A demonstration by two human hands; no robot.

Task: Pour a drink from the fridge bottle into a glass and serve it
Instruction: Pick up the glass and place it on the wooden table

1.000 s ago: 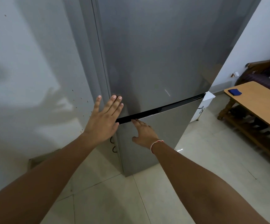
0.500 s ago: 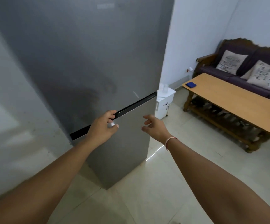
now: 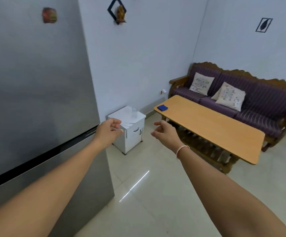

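Left grip: the left hand (image 3: 108,130) is curling loosely at the right edge of the fridge (image 3: 36,82), level with the dark seam between the upper and lower doors; thumb and fingers are bent with a gap between them, grasping nothing.
Right grip: the right hand (image 3: 164,132) is hanging in the air to the right of the left one, fingers half curled, released and touching nothing; a thin band is sitting on its wrist.
Fridge: both doors are sitting closed, so the bottle is not showing; a magnet (image 3: 49,15) is sticking to the upper door.
Glass: a clear glass (image 3: 134,112) is standing on the small white cabinet (image 3: 132,132), just beyond the left hand and beside the fridge.
Worktop: the long wooden worktop (image 3: 210,127) is standing right of the cabinet, carrying a blue cloth (image 3: 162,107) at its far end.
Sofa: a purple sofa (image 3: 251,100) with two cushions is standing behind the worktop, against the wall.
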